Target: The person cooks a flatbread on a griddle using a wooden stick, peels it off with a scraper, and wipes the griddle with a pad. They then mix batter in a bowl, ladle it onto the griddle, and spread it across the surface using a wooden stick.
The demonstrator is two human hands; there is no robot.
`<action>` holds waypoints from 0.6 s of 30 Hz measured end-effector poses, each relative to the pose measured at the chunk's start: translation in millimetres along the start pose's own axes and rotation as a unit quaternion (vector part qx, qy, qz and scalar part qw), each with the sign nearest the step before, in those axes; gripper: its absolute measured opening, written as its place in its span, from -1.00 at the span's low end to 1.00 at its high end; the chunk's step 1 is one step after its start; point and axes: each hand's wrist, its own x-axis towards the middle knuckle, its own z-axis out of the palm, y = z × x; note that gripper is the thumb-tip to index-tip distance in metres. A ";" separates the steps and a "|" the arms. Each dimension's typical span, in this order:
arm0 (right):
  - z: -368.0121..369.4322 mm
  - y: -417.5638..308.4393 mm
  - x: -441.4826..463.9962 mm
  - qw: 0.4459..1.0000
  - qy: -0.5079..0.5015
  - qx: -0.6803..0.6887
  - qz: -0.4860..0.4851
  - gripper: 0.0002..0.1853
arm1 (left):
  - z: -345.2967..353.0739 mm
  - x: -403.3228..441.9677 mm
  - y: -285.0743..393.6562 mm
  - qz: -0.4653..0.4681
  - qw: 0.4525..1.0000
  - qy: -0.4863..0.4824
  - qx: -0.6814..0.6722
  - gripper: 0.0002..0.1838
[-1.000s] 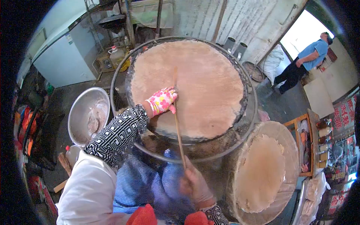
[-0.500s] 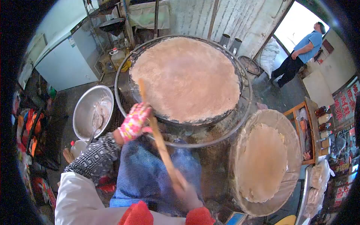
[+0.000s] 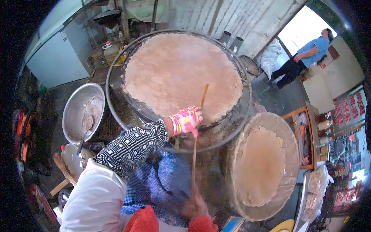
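A long wooden stick [image 3: 194,162] runs between my hands. Its flat tip lies over the near right part of a large round sheet of brown batter [image 3: 181,73] on a black griddle. My left hand [image 3: 186,120], in a pink flowered glove, is closed around the stick near the griddle's front edge. Lower down, close to my lap, my right hand [image 3: 195,205] is wrapped round the stick's near end, somewhat blurred. A metal ring [image 3: 110,91] surrounds the griddle. To the right, a brown flatbread [image 3: 261,166] rests on a round board [image 3: 291,170].
At the left stand a metal bowl [image 3: 71,116] with batter and a ladle, and a plastic jug [image 3: 71,157]. A person [image 3: 305,58] in a blue shirt stands by the doorway. A wooden rack [image 3: 312,135] with bottles is at the right.
From the griddle's middle, the stick's tip went to its left edge and is now at the near right. My left hand has moved rightward with it. The view has also shifted.
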 end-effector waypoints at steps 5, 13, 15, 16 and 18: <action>40.1 -21.9 39.4 0.965 0.085 -0.246 0.028 -0.34 | -9.0 -47.9 -50.1 -0.060 0.995 0.075 0.021 -0.40; 46.9 5.0 99.0 0.732 0.008 -0.665 -0.147 -0.48 | -58.3 -187.8 -52.7 -0.182 0.978 0.063 0.076 -0.09; 47.2 6.2 94.1 0.627 -0.021 -0.742 -0.239 -0.49 | -67.0 -220.8 -27.1 -0.224 0.968 0.069 0.095 -0.08; 58.9 0.3 85.9 0.626 -0.022 -0.741 -0.240 -0.49 | -71.1 -234.8 -17.0 -0.241 0.964 0.083 0.079 -0.12; 76.6 -15.2 73.5 0.582 0.084 -0.797 -0.135 -0.48 | -78.9 -257.6 -2.0 -0.244 0.956 0.145 0.073 -0.27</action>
